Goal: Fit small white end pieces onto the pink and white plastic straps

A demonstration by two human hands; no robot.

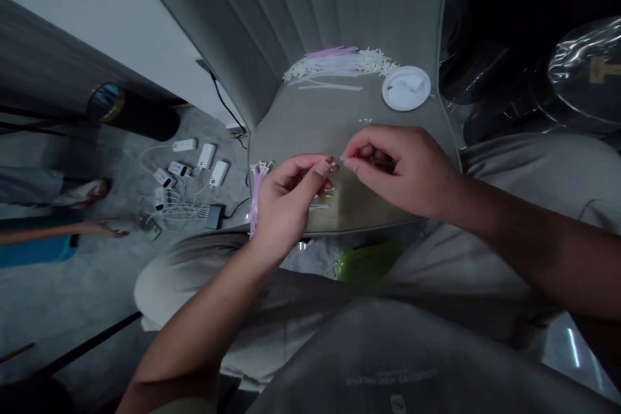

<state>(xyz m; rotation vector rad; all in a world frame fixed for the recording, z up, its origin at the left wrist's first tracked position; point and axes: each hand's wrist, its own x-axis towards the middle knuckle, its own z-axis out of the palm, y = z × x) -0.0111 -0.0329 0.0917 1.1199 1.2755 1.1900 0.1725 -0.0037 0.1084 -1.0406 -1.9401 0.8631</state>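
Over the grey chair seat [301, 123], my left hand [286, 197] is closed, its thumb and forefinger pinching a small white piece [333, 164]. My right hand [412, 165] faces it, a short gap away, with a tiny white bit [343, 158] between thumb and forefinger. What exactly these pieces are is too small to tell. Behind the hands lies a pile of thin white and purple sticks [334, 65] with knobbly white ends. Another bundle of purple sticks [257, 187] rests beside my left hand. A round white dish [406, 88] holds something white. Several tiny white bits [365, 120] lie loose on the seat.
On the floor at the left are several white power banks [206, 156] with tangled cables and a dark box [215, 216]. A person's hand [104, 228] reaches in from the left edge. A green object [369, 263] sits under the seat's front edge, between my knees.
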